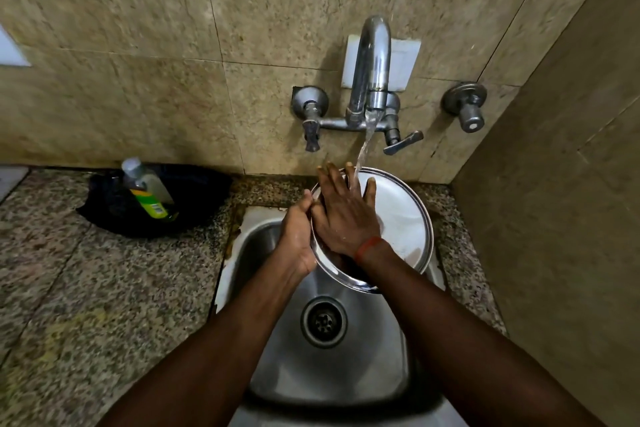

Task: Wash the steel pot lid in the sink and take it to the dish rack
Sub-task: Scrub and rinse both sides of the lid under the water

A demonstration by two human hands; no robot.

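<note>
The round steel pot lid (401,218) is held tilted above the back of the steel sink (332,367), under the running tap. My left hand (298,236) grips the lid's left rim, thumb on the near face. My right hand (346,211) lies flat on the lid's face with fingers spread and straight, and the water stream falls on its fingers. An orange band circles my right wrist. The lid's lower left part is hidden behind my hands.
A chrome wall tap (372,73) with two lever handles pours water. A separate valve (465,107) sits on the wall to the right. A dish-soap bottle (149,189) lies on a black cloth (194,198) on the granite counter (104,288). The sink drain (323,321) is uncovered.
</note>
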